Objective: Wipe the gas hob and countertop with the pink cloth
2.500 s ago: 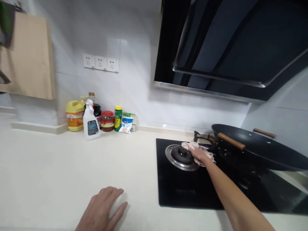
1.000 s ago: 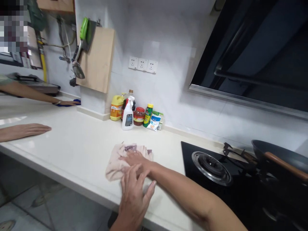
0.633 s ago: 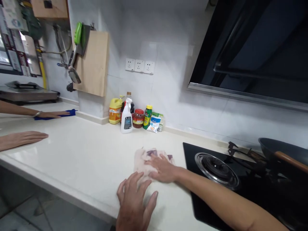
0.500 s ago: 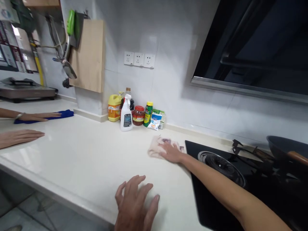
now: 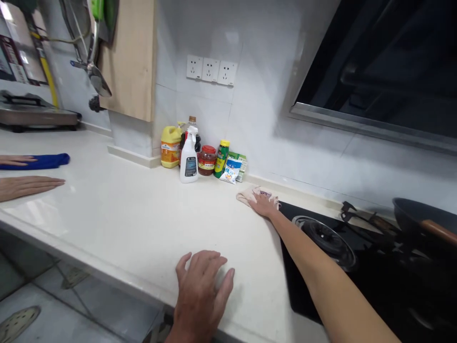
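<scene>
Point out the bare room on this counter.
Widest: the white countertop between the co-worker's nearer hand, the white spray bottle and the person's left hand. Smaller: between that hand and the black glass hob. Crowded: around the red-lidded jar; also the pale pink cloth under the right hand.

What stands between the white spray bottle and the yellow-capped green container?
A red-lidded jar stands between them, as the head view shows.
</scene>
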Tool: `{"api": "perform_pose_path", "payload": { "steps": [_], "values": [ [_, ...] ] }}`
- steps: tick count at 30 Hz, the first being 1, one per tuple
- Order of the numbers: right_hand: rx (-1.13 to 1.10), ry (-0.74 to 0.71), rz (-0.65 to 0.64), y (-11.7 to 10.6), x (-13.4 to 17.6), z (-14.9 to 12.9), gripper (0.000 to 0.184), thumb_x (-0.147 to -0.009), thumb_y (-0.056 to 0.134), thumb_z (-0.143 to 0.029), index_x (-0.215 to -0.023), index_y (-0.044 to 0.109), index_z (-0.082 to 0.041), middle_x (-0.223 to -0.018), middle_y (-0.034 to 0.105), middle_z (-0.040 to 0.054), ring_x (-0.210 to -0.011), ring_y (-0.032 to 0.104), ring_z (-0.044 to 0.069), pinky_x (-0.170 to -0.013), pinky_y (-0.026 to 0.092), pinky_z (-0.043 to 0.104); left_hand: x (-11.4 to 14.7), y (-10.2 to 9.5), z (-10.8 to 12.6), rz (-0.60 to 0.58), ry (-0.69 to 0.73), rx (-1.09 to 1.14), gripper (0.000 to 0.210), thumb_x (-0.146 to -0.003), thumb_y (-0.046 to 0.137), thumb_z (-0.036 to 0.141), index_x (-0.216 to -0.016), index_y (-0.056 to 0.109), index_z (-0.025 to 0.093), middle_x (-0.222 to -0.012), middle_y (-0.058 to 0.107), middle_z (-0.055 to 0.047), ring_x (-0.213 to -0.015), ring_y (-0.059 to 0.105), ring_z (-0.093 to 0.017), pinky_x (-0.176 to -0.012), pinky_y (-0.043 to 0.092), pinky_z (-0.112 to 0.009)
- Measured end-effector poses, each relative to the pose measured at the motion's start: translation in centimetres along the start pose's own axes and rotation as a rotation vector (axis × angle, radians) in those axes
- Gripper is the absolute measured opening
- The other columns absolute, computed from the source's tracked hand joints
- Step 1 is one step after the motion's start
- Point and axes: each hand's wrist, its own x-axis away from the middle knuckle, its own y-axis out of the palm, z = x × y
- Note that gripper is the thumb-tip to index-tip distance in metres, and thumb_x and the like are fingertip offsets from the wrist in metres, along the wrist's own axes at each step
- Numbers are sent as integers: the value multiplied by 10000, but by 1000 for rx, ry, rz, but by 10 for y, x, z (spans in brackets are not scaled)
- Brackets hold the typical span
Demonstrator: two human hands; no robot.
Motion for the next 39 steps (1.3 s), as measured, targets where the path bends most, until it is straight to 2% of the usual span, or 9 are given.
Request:
{"api": "perform_pose_path", "payload": {
  "steps": [5,10,14,19,23,27,30,34,39],
  "values": [
    [-19,-52,-42,4,64,-15,811,-981,259,-697,-1639,201,-227,-1703,148,137,-1569,101,328,-1218,35,602,-2,2,5,-5,-39,-34,100,-977,568,277,-1005,658,242,-1002,749,-35,-978,683,-235,-1015,307,-475],
    [-70,-123,-96,8,147,-36,908,-930,298,-796,-1640,197,-240,-1712,88,139,-1572,8,363,-1208,-29,623,-3,2,5,-85,-126,-40,189,-990,548,362,-1016,682,232,-1042,750,-63,-1032,661,-249,-1028,309,-472],
    [-115,-200,-140,7,215,-55,1011,-881,361,-848,-1647,162,-219,-1709,35,178,-1561,-65,406,-1180,-86,665,-6,0,6,-128,-218,-11,276,-997,503,424,-1049,692,229,-1096,748,-80,-1095,652,-251,-1048,314,-462],
    [-151,-285,-177,0,287,-70,1020,-877,473,-794,-1644,173,-193,-1701,65,205,-1561,-68,404,-1189,-80,656,-12,-4,4,-184,-400,52,320,-991,454,420,-1060,699,227,-1158,738,-74,-1134,638,-251,-1070,343,-450],
    [-167,-383,-102,4,327,-68,917,-883,611,-639,-1609,291,-180,-1668,220,216,-1561,69,404,-1220,8,620,-16,-6,2,-218,-447,30,362,-992,419,436,-1034,705,217,-1128,740,-78,-1104,646,-255,-1051,380,-441],
    [-165,-446,68,25,357,-56,785,-841,707,-321,-1547,399,-168,-1613,354,204,-1541,202,374,-1234,91,573,-19,-6,4,-252,-444,-10,381,-989,418,456,-1015,713,216,-1119,740,-83,-1099,647,-267,-1064,371,-460],
    [-226,-452,173,40,380,-40,763,-775,693,-175,-1499,454,-184,-1580,423,172,-1524,266,342,-1235,135,558,-20,-8,7,-264,-435,-30,394,-992,406,441,-1020,718,202,-1112,738,-104,-1113,642,-288,-1054,372,-482],
    [-348,-368,290,47,411,-13,683,-757,590,-140,-1432,523,-224,-1493,543,112,-1451,399,325,-1215,224,562,-21,-8,8,-264,-417,-29,383,-992,413,438,-991,723,213,-1084,745,-98,-1115,639,-293,-1047,366,-486],
    [-517,-196,374,24,432,2,529,-803,512,-228,-1319,618,-274,-1301,670,75,-1224,582,322,-1094,413,518,-19,-6,7,-247,-407,-19,377,-994,413,449,-987,720,231,-1096,751,-89,-1130,633,-280,-1069,336,-485]
  ]
}}
